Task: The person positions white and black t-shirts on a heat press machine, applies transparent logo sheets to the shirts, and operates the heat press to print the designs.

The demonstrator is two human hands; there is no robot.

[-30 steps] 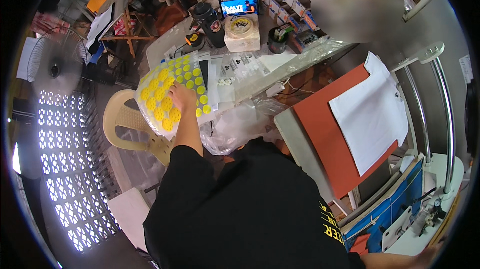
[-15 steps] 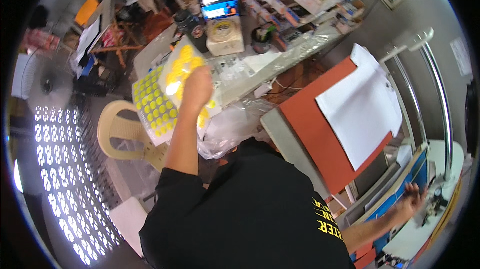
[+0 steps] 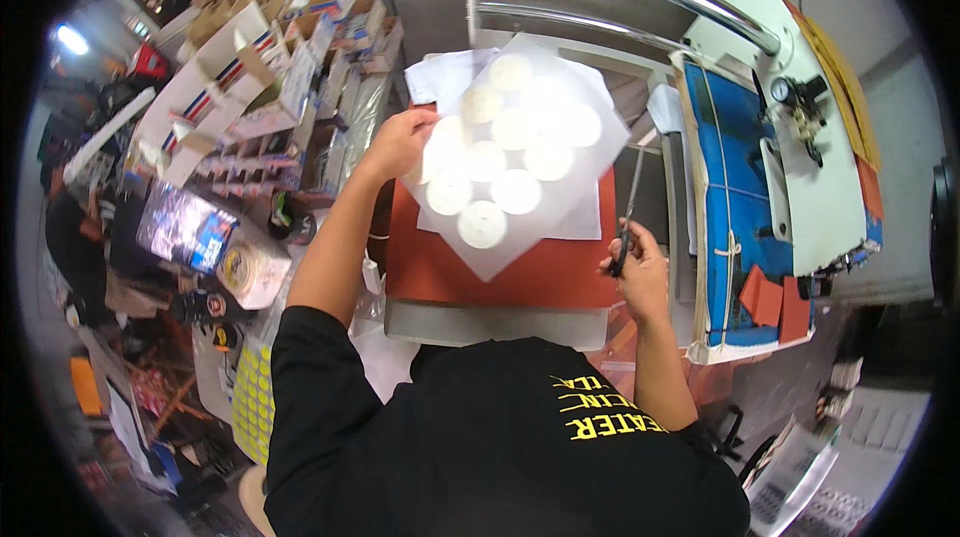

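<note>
Left hand point(image 3: 398, 142): fingers pinched on the left edge of a translucent sheet point(image 3: 520, 152), holding it over the work surface.
Translucent sheet: pale film bearing rows of round white discs point(image 3: 483, 224); it lies spread over the far part of the red pad, one corner pointing toward the near edge.
Right hand point(image 3: 638, 267): clenched around the handles of a pair of scissors point(image 3: 626, 222), blades directed away from the body, just right of the sheet.
Red pad point(image 3: 500, 277): flat orange-red platen directly in front of the person, partly covered by white fabric point(image 3: 445, 77) at its far side.
Blue-topped table point(image 3: 735, 187): to the right, beside a white machine arm point(image 3: 800, 117).
Yellow dot sheet point(image 3: 252, 402): low at the left, well apart from both hands.
Cardboard boxes point(image 3: 250, 47): stacked at far left.
</note>
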